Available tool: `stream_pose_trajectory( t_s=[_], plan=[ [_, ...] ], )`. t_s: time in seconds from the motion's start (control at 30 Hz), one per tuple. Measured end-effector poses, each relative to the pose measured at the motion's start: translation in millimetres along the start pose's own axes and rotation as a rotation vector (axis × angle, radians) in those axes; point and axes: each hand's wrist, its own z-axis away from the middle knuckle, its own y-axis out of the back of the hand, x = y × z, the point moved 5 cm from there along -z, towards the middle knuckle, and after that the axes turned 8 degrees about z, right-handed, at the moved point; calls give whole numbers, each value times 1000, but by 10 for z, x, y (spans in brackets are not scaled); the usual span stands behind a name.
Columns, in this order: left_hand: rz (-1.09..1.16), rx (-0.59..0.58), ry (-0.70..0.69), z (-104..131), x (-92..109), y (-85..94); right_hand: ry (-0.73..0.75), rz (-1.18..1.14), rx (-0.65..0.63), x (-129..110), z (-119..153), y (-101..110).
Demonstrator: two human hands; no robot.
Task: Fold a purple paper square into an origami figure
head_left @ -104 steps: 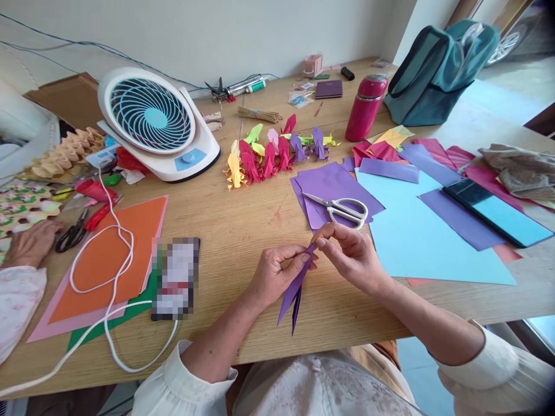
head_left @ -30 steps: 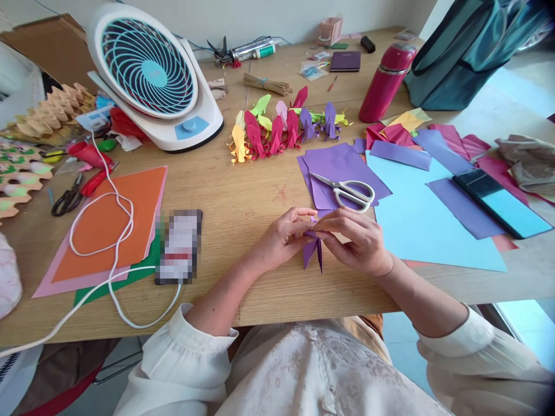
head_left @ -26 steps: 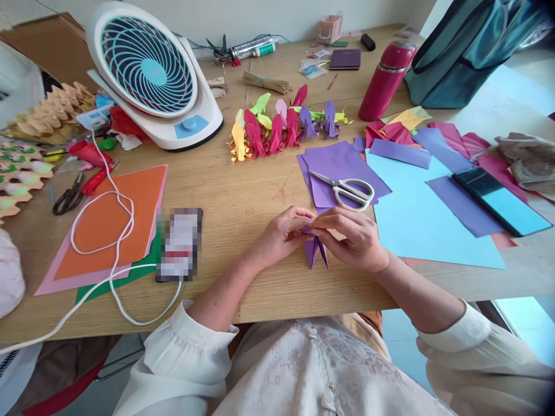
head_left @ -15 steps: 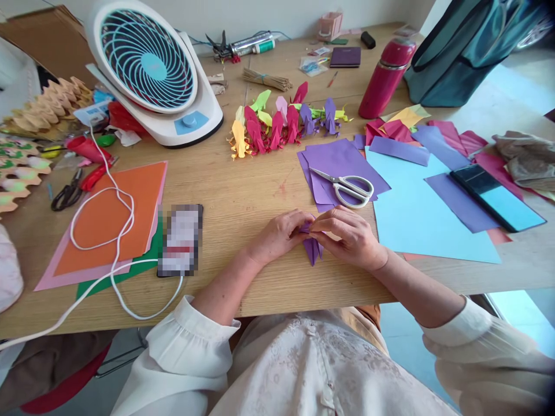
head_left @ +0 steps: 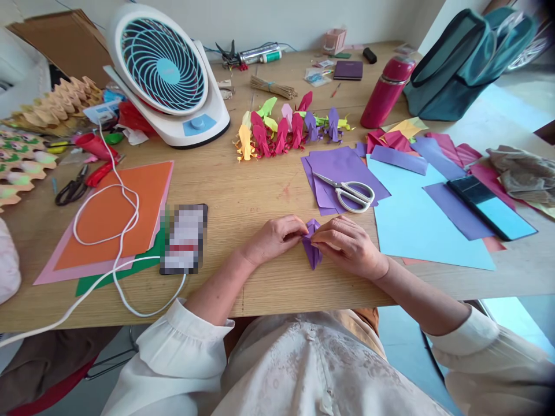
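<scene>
A folded purple paper piece (head_left: 313,254), long and pointed towards me, is held between my two hands near the table's front edge. My left hand (head_left: 277,237) pinches its left side with thumb and forefinger. On the opposite side my right hand (head_left: 349,245) pinches its upper right part. Fingertips hide some of the folds. Just beyond lie white-handled scissors (head_left: 353,196), resting on purple paper sheets (head_left: 323,173). Farther back stand several folded paper figures (head_left: 281,136) in yellow, red, pink, green and purple.
A white fan (head_left: 173,75) stands back left. A phone (head_left: 182,240) with a white cable (head_left: 119,248) lies left, beside orange paper (head_left: 108,225). On the right are light blue paper (head_left: 427,231), a dark phone (head_left: 492,205), a red bottle (head_left: 388,92) and a teal bag (head_left: 455,69).
My fingers have parted slightly, so more of the purple paper's top shows between them. Both hands still grip it. The view has shifted slightly.
</scene>
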Motion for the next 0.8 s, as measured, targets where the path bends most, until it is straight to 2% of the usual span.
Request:
stream_pose_trajectory(
  t_s=[0.3,0.6,0.8],
  plan=[
    [-460,-46,-44,21,68,-126,29,38,-48,-52,53,-16],
    [-603,-116,-175,55,168,-155,105,116,-95,-133,98,-41],
    [-662,-152,-193,97,141,-174,139,147,-158,-158,171,-84]
  ],
)
